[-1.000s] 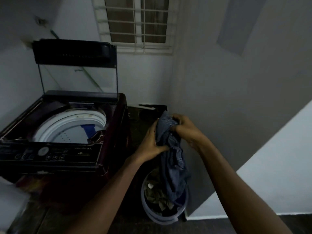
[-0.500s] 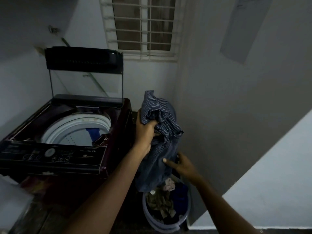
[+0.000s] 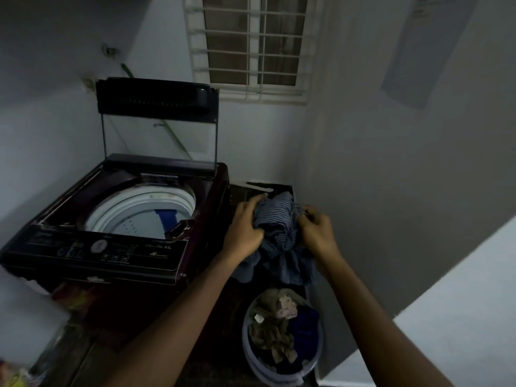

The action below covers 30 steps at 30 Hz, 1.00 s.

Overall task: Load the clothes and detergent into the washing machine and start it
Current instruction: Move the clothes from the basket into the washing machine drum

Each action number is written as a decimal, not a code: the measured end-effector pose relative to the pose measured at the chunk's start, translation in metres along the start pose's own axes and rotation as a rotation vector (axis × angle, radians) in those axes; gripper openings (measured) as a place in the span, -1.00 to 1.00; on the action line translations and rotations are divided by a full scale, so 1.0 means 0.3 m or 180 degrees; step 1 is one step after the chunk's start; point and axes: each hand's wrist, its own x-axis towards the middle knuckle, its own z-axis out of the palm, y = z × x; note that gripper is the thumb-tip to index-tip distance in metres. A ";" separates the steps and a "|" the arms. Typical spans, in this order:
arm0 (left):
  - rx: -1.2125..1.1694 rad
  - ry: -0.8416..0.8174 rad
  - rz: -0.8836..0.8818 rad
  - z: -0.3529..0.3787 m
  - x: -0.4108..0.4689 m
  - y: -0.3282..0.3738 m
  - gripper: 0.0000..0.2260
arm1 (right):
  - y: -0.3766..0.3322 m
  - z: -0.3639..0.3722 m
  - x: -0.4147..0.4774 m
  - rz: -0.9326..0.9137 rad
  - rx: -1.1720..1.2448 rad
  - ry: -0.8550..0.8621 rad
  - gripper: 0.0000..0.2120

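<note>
The top-loading washing machine (image 3: 117, 247) stands left, lid (image 3: 156, 99) raised, its panel writing too blurred to read. Right of it, above the bucket (image 3: 266, 379) of clothes, the bunched striped shirt (image 3: 279, 227) hangs downward. The left hand (image 3: 245, 227) and right hand (image 3: 318, 230) grip it, fingers curled into the cloth.

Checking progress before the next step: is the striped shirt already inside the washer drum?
No, the left hand and right hand grip the striped shirt above the laundry bucket, beside the washing machine.

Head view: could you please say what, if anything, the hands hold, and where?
Both hold the blue striped garment: left hand grips the bunched top's left side, right hand its right side; the rest hangs loose.
</note>
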 end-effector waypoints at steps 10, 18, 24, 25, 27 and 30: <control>-0.0271 -0.0028 0.0290 -0.016 0.013 0.016 -0.18 | -0.129 0.015 -0.010 0.0504 0.0605 -0.0759 -0.64; -0.0903 0.0967 0.0180 -0.036 0.058 0.033 -0.44 | 0.022 -0.086 -0.061 0.0337 0.0319 0.0171 -0.70; -0.1443 0.1060 0.0016 -0.029 0.066 0.024 -0.45 | 0.223 0.046 -0.100 0.1987 0.2424 -0.0471 -0.37; -0.1455 0.1029 -0.0011 -0.025 0.062 0.018 -0.45 | 0.210 0.073 -0.095 0.2106 0.2776 -0.0572 -0.36; -0.1434 0.0978 -0.0031 -0.022 0.052 0.003 -0.47 | 0.184 0.110 -0.057 0.1963 0.3152 -0.0493 -0.38; -0.1443 0.0978 0.0039 -0.044 0.046 -0.017 -0.49 | 0.087 0.165 -0.003 0.1452 0.3158 -0.0328 -0.42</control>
